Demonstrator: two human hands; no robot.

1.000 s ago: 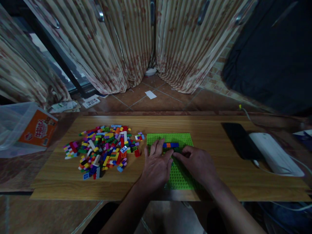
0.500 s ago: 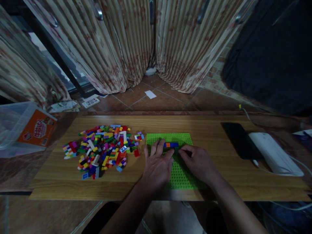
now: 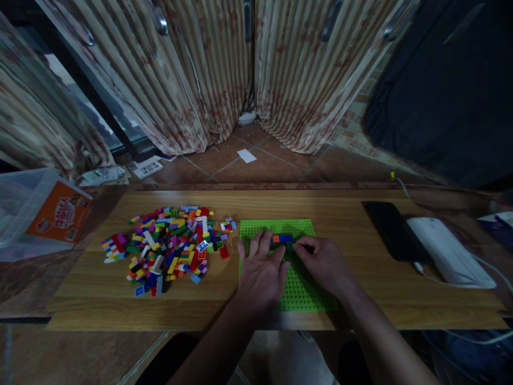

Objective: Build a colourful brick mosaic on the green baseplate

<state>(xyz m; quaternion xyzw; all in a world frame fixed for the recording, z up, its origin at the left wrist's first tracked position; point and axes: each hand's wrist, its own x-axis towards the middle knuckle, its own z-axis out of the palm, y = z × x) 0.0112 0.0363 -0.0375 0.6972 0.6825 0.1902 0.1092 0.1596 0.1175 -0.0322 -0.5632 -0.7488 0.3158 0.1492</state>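
A bright green studded baseplate (image 3: 302, 294) lies on the wooden table. Near its far part sits a short row of toy bricks, blue with an orange piece (image 3: 282, 238). My left hand (image 3: 262, 267) rests over the left side of the baseplate, its fingers stretched and partly spread, the fingertips against the row's left end and near edge. Just right of those fingertips, my right hand (image 3: 320, 262) is pinched low over the plate. A small dark green patch, perhaps a brick, shows by its fingertips; what the pinch holds is too dark to make out.
Left of the baseplate is a heap of loose multicoloured bricks (image 3: 168, 246). A black phone (image 3: 395, 230) and a white power bank (image 3: 449, 254) with cables lie at the right. A clear plastic box (image 3: 24, 214) with an orange label stands beyond the table's left end.
Both hands stay almost in place over the baseplate. My left hand has shifted very slightly to the right; the bricks look the same.
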